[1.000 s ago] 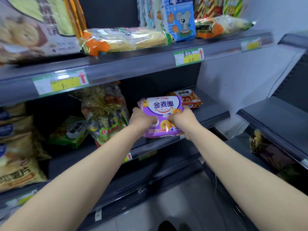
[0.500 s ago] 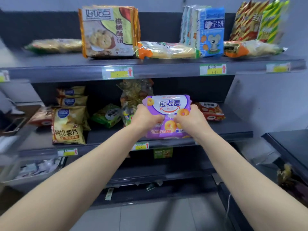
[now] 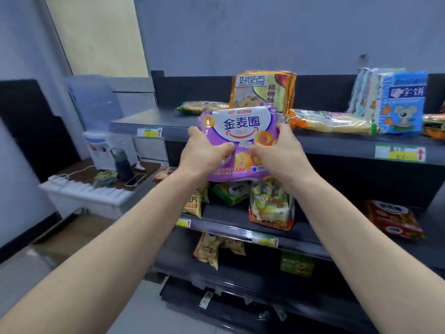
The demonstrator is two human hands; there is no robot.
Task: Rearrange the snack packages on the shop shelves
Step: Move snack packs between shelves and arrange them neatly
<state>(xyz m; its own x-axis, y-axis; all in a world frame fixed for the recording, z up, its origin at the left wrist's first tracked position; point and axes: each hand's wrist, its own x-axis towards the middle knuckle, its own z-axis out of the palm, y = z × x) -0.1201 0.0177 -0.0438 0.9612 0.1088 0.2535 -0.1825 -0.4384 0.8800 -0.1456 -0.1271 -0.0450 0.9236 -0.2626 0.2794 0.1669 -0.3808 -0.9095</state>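
A purple snack package with ring biscuits printed on it is held upright in the air in front of the top shelf. My left hand grips its left side and my right hand grips its right side. Behind it on the top shelf stands an orange-edged biscuit pack, with flat clear packs and a blue mouse-print pack to the right. The middle shelf carries a clear candy bag, a green pack and a red pack.
Yellow chip bags sit on the lower shelf. To the left stands a low white table with a water dispenser, a dark bottle, a phone and a power strip. Grey floor lies below.
Both hands have lifted the purple package from the middle-shelf level up to the top shelf's height. My view has swung left, bringing the table and dispenser in.
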